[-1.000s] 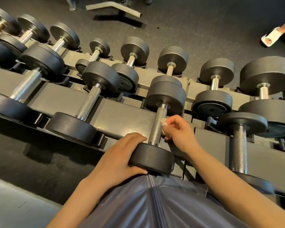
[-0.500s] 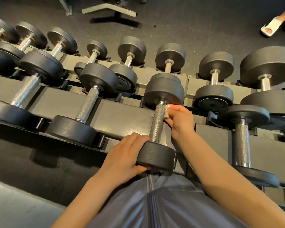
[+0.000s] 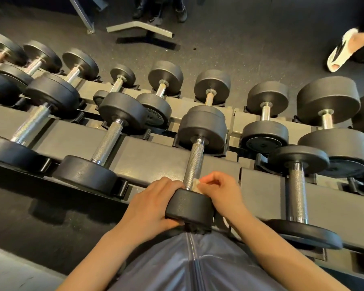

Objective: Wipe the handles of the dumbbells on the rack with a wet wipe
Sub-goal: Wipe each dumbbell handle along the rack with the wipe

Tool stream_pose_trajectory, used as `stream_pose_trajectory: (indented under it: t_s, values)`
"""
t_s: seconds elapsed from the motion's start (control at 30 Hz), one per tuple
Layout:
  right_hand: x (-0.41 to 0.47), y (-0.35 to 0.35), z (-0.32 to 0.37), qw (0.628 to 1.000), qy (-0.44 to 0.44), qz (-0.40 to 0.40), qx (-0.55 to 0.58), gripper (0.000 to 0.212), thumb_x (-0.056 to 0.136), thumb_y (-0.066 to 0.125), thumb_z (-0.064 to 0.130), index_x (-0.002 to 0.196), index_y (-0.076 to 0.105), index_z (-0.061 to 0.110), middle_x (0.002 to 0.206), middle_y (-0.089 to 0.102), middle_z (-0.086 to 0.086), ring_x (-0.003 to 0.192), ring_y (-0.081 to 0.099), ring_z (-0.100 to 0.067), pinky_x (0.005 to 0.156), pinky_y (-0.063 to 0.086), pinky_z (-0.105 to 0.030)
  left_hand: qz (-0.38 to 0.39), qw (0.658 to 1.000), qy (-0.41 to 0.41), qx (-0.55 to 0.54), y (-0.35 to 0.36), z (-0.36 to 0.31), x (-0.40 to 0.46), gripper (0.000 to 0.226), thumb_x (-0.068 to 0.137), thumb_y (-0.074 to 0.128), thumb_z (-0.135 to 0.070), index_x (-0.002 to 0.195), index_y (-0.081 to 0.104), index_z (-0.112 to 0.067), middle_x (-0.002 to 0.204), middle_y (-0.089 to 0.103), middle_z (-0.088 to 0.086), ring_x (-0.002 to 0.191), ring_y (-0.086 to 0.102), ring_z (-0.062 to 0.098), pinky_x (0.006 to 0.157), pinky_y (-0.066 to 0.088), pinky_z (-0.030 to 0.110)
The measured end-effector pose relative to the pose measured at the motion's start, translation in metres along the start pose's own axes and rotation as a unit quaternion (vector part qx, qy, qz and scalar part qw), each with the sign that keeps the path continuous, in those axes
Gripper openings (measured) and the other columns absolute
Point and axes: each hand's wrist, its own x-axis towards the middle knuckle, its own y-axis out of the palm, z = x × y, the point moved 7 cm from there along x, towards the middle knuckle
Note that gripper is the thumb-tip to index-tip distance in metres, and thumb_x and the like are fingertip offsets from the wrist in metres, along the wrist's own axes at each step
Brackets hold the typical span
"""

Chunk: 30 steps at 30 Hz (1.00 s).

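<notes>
While the left hand (image 3: 147,204) is curling its fingers over the near black head of the middle dumbbell (image 3: 194,164) on the rack (image 3: 153,156), the right hand (image 3: 221,192) is pinching a crumpled white wet wipe (image 3: 197,183) against the lower end of that dumbbell's knurled steel handle (image 3: 194,162), just above the near head. More dumbbells are lying in cradles on either side and on the lower tier beyond. A grey zipped jacket (image 3: 193,265) is filling the bottom of the head view. On the dark floor (image 3: 250,49), a foot in a white sandal (image 3: 340,53) is showing at the upper right.
</notes>
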Motion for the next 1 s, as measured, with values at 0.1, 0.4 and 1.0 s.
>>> stream_pose_trajectory:
  t_s: [0.1, 0.4, 1.0]
  values:
    - [0.012, -0.007, 0.022, 0.996, -0.066, -0.047, -0.023, 0.020, 0.084, 0.070, 0.015, 0.070, 0.064, 0.028, 0.070, 0.065, 0.010, 0.062, 0.059, 0.001, 0.057, 0.045, -0.011, 0.010, 1.000, -0.007, -0.005, 0.000, -0.001, 0.001, 0.067, 0.069, 0.068, -0.063, 0.121, 0.031, -0.044, 0.113, 0.047, -0.015, 0.096, 0.040, -0.002, 0.067, 0.032, 0.016]
    - [0.045, -0.026, 0.021, 0.976, -0.043, -0.198, 0.078, 0.009, 0.089, 0.062, 0.018, 0.082, 0.063, 0.023, 0.081, 0.062, 0.010, 0.079, 0.059, -0.009, 0.073, 0.051, -0.026, 0.019, 0.999, -0.020, -0.024, 0.002, -0.002, 0.001, 0.064, 0.071, 0.069, -0.061, 0.122, 0.035, -0.046, 0.112, 0.036, -0.025, 0.098, 0.034, -0.008, 0.068, 0.029, 0.010]
    - [0.064, -0.004, 0.002, 0.934, 0.074, -0.174, 0.302, 0.012, 0.083, 0.068, 0.005, 0.082, 0.063, 0.016, 0.083, 0.068, -0.002, 0.074, 0.068, -0.012, 0.077, 0.057, -0.030, -0.023, 0.999, -0.016, -0.028, 0.002, -0.002, 0.000, 0.066, 0.065, 0.066, -0.064, 0.120, 0.035, -0.044, 0.113, 0.051, -0.015, 0.101, 0.048, 0.003, 0.086, 0.041, 0.027]
